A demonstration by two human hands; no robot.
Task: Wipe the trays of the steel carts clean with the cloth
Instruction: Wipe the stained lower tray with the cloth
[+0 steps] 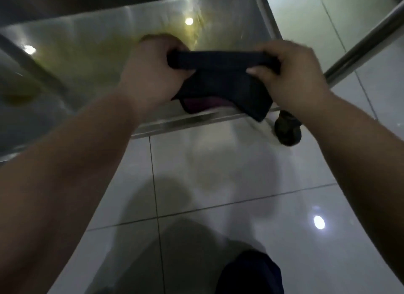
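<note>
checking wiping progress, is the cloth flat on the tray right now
No, the cloth is stretched in the air between the left hand and the right hand, above the near edge of the tray.

text: none readable anywhere
cloth [220, 83]: dark, no tag or print legible
tray [76, 42]: no stamp or number legible
cart rail [360, 50]: unmarked
floor tiles [218, 184]: no signs

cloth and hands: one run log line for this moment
left hand: grips cloth end | right hand: grips other end | cloth: held up over tray edge | tray: yellowish film
</note>
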